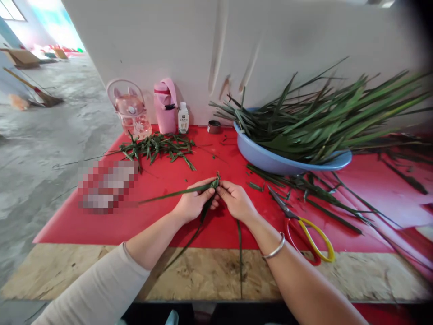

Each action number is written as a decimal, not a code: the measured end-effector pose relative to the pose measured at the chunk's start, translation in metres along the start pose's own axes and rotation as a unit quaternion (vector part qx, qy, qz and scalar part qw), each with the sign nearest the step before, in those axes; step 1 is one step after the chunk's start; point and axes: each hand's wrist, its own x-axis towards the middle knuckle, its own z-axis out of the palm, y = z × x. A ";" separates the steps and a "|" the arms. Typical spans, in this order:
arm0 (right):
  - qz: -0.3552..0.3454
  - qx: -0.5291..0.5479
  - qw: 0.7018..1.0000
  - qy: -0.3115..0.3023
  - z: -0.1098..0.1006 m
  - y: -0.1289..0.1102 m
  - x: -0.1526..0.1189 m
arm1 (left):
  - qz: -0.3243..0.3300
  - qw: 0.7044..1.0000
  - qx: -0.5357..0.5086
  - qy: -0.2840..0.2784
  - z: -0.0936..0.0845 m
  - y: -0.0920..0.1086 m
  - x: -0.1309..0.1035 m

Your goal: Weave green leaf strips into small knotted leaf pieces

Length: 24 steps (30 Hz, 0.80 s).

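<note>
A small knot of folded green leaf strips (215,183) is pinched between both my hands above the red sheet. My left hand (194,201) grips it from the left, thumb on top. From the other side my right hand (236,198) presses on it with thumb and forefinger. Long loose ends trail out: one leftward, one toward the table's front edge, and one beneath my right hand. Scissors (297,221) with a red and a yellow handle lie to the right of my right forearm. Behind my hands sits a pile of small woven leaf pieces (158,146).
A blue basin (270,155) heaped with long green leaves (324,117) stands at the back right; loose leaves lie in front. Along the back are a clear pink bottle (133,115), a pink bottle holder (165,106), a small white bottle (183,118) and a dark round lid (214,126).
</note>
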 end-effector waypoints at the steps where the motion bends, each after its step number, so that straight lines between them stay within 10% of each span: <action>1: 0.015 0.009 1.000 0.006 0.001 0.000 0.000 | -0.002 1.000 0.005 0.004 0.000 0.000 0.000; 24: -0.037 -0.138 0.987 0.076 0.008 -0.001 -0.006 | 0.035 0.988 0.083 0.124 0.010 0.001 -0.007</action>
